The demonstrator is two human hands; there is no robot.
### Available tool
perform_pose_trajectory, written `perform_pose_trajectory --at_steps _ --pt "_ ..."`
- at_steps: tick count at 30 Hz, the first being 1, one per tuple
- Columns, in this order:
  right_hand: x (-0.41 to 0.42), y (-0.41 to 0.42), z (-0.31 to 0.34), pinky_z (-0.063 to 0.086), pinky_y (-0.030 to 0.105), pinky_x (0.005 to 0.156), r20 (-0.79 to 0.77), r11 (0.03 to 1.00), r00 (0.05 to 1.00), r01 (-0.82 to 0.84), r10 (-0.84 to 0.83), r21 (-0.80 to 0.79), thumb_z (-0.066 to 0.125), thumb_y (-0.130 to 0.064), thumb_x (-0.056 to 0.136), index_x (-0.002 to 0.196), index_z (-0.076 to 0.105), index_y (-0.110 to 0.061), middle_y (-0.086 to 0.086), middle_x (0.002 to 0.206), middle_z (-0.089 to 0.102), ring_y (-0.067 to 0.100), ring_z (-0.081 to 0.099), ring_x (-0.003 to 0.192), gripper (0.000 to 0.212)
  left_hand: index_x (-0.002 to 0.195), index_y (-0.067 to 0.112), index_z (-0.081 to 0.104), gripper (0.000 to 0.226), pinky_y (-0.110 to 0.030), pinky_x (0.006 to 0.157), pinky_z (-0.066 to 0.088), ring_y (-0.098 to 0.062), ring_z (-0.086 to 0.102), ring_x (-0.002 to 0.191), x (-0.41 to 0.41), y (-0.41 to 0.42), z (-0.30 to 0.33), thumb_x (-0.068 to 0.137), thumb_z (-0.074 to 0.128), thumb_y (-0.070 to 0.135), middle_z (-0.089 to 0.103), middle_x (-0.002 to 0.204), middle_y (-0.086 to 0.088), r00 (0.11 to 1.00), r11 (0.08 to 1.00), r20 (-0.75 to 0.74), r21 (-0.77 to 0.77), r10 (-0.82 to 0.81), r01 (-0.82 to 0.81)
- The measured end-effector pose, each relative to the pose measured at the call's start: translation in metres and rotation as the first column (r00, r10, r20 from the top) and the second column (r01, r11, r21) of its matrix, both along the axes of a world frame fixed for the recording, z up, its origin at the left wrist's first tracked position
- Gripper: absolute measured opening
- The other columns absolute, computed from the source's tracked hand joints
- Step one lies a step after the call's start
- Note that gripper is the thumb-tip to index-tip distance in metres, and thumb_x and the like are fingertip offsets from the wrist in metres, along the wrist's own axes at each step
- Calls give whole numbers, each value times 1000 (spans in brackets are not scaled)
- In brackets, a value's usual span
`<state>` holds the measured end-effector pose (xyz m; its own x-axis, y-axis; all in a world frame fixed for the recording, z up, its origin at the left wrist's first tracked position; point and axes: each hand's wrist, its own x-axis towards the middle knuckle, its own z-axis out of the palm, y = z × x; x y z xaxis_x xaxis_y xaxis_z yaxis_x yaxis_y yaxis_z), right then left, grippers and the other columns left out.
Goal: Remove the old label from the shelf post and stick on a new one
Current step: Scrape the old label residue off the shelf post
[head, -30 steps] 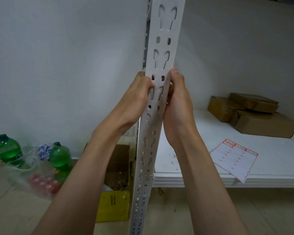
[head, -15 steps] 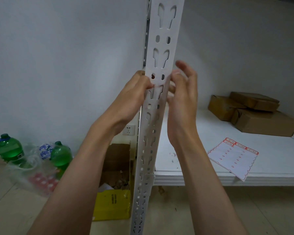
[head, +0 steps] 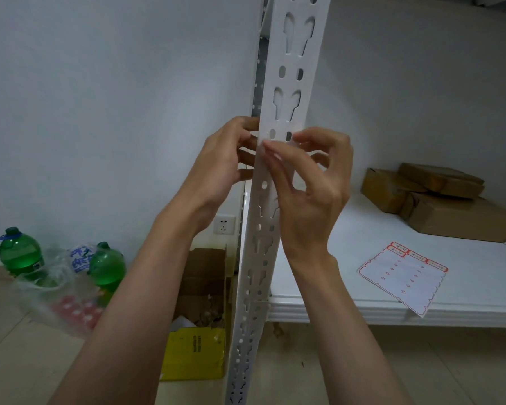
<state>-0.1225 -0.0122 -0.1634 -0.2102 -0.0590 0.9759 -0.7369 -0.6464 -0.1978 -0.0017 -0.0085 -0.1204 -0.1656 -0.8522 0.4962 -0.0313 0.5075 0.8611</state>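
— How are the fingers placed?

— The fingers (head: 247, 147) of the left hand (head: 221, 168) are curled round the left edge of the shelf post (head: 287, 106), so the post is gripped there. On the right hand (head: 313, 185), thumb and forefinger are brought together at the face of the post beside two oval holes, with the other fingers loosely bent behind. Whether a label is pinched between them cannot be told; none can be made out on the white metal.

— And what is seen round about?

— The slotted post is seen upright at the front left corner of the white shelf (head: 362, 311). A label sheet (head: 403, 277) edged in red is laid at the shelf's front edge, one corner hanging over. Its print is too small to be read. Brown cardboard boxes (head: 447, 200) are stacked toward the back right of the shelf.

— On the floor?

— An open carton (head: 205, 276) is set just left of the post, with a yellow packet (head: 196, 355) in front; its dark print is unreadable. Further left, two green bottles (head: 19, 254) are stood by a clear plastic bag (head: 56, 299) with blue characters. A wall socket (head: 224, 225) is partly hidden by the left wrist.
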Motion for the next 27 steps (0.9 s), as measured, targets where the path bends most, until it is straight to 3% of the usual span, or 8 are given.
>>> perform_pose_trajectory --at_steps 7,15,20,24,27 --pt "1 -6 -2 48 21 76 -23 997 998 52 -53 -59 80 -11 87 91 80 -7 17 95 68 26 59 93 5 131 14 55 62 -42 95 55 -18 63 96 1 -3 -1 84 28 44 66 109 -7 1000 1000 -16 20 -8 8" --pt "12 -10 -8 36 10 77 23 994 994 107 -107 -21 70 -13 93 95 76 -6 19 95 62 23 49 95 9 128 12 57 63 -40 93 56 -16 62 93 -1 -5 -3 83 29 45 66 105 -7 999 1000 -32 24 -4 5" --pt "16 -13 -11 33 7 80 37 997 997 70 -69 -21 66 -12 96 99 73 -8 19 97 61 25 48 95 9 129 12 56 63 -42 96 55 -17 62 96 0 -5 -3 83 28 45 66 112 -9 1000 1000 -17 23 5 -5" --pt "14 -16 -15 33 6 85 11 999 999 43 -43 -21 64 -13 96 108 55 -22 18 100 60 23 47 98 18 129 12 56 60 -42 95 56 -17 63 96 1 -6 -4 88 26 43 66 111 -7 1000 1000 5 8 11 -12" --pt "12 -16 -17 39 11 83 45 999 999 -15 16 -33 62 -13 97 106 56 -17 14 102 58 20 50 96 12 129 12 56 53 -41 95 55 -15 62 93 0 -5 -4 95 26 39 66 110 -6 1000 1000 20 -1 22 -22"
